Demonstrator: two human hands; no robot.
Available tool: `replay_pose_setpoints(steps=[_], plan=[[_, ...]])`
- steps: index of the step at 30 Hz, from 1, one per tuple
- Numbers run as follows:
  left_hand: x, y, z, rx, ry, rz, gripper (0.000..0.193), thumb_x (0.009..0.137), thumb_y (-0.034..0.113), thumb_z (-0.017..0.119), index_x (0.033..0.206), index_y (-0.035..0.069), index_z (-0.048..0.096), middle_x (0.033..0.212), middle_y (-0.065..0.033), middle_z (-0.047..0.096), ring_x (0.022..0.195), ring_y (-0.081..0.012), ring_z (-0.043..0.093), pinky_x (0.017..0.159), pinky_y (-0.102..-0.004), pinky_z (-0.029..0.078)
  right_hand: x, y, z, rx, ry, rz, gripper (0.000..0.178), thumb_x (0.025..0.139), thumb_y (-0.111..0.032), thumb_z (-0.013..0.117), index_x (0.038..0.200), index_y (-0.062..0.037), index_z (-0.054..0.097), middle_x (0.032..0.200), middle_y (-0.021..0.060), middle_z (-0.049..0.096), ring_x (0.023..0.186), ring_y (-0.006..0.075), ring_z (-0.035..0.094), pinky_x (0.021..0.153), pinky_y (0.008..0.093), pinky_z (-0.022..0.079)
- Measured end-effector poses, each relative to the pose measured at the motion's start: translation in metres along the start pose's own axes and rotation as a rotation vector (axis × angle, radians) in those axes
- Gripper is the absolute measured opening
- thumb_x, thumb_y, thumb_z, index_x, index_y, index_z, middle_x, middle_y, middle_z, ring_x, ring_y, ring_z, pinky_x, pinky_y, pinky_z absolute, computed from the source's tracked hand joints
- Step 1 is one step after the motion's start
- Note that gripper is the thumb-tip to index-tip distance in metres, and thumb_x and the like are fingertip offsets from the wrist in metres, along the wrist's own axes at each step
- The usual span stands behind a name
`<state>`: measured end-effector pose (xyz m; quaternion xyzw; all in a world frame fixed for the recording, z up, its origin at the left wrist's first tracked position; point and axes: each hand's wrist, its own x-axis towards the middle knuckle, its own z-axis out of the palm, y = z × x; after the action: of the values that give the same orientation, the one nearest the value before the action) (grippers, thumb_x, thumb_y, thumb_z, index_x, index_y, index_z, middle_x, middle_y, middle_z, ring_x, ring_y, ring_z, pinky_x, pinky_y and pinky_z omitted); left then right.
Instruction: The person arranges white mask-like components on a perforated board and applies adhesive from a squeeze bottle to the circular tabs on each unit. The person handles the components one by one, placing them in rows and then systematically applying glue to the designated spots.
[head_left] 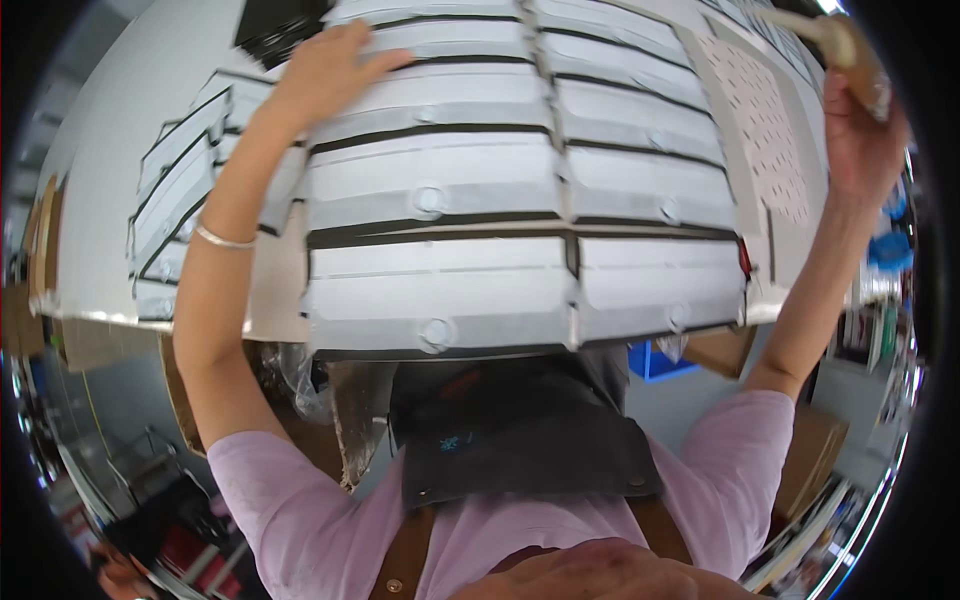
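Two columns of white rectangular panels (440,270) lie in front of me, with black edges, a grey band and a small round disc on each. My left hand (335,65) is open, fingers spread, at the far left edge of the left column. Raised at the far right, my right hand (865,135) is closed around a brown and tan brush-like tool (855,65). Its pale, slim end points left; blur hides its exact kind. Nearest it on the table is a pale sheet with rows of small marks (765,125).
More black-edged white pieces (185,165) lie overlapping on the left of the white table (90,230). A stack of black sheets (280,30) stands at the far left. Below the table's near edge are a blue bin (660,362) and a cardboard box (812,455).
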<state>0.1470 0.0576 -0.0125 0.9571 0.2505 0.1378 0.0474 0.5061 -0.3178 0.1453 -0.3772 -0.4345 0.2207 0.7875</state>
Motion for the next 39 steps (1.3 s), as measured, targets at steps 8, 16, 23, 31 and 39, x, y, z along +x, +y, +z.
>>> replay_pose_setpoints(steps=[8,16,23,31,39], plan=[[0.016,-0.010,-0.014,-0.013,-0.023,-0.011,0.062,0.099,0.056,0.055,0.129,0.002,0.060,0.134,-0.0196,0.062,0.121,-0.0361,0.059,0.102,-0.0421,0.045,-0.184,-0.002,-0.106,-0.114,0.135,0.048,0.040,0.104,-0.031,0.058,0.136,-0.0064,0.054,0.126,0.0084,0.066,0.110,0.0238,0.068,0.081,0.0383,0.062],[-0.045,0.281,-0.013,-0.287,-0.307,0.664,0.060,0.095,0.036,0.067,0.142,0.002,0.052,0.146,-0.0187,0.053,0.136,-0.0364,0.048,0.114,-0.0435,0.038,-0.237,-0.003,-0.133,-0.258,0.238,0.078,0.043,0.102,-0.036,0.060,0.134,-0.0077,0.056,0.124,0.0075,0.066,0.106,0.0210,0.067,0.076,0.0369,0.056],[-0.064,0.360,0.023,-0.402,-0.262,0.909,0.073,0.091,0.048,0.067,0.138,-0.005,0.051,0.142,-0.0241,0.053,0.133,-0.0393,0.049,0.113,-0.0460,0.040,-0.236,0.010,-0.127,-0.275,0.238,0.053,0.042,0.099,-0.035,0.064,0.126,-0.0030,0.057,0.111,0.0087,0.067,0.096,0.0186,0.068,0.070,0.0350,0.057],[-0.072,0.362,0.028,-0.303,-0.269,0.920,0.080,0.089,0.059,0.063,0.138,-0.003,0.054,0.144,-0.0248,0.051,0.133,-0.0395,0.049,0.113,-0.0474,0.039,-0.238,0.024,-0.142,-0.244,0.221,0.109,0.044,0.100,-0.039,0.062,0.129,-0.0056,0.057,0.116,0.0077,0.067,0.102,0.0192,0.066,0.073,0.0366,0.054],[-0.072,0.365,0.025,-0.302,-0.293,0.912,0.078,0.087,0.058,0.066,0.137,-0.001,0.056,0.145,-0.0251,0.050,0.133,-0.0400,0.049,0.113,-0.0475,0.040,-0.247,0.026,-0.153,-0.211,0.206,0.138,0.047,0.100,-0.040,0.060,0.131,-0.0042,0.055,0.116,0.0095,0.067,0.101,0.0221,0.066,0.071,0.0357,0.053]])
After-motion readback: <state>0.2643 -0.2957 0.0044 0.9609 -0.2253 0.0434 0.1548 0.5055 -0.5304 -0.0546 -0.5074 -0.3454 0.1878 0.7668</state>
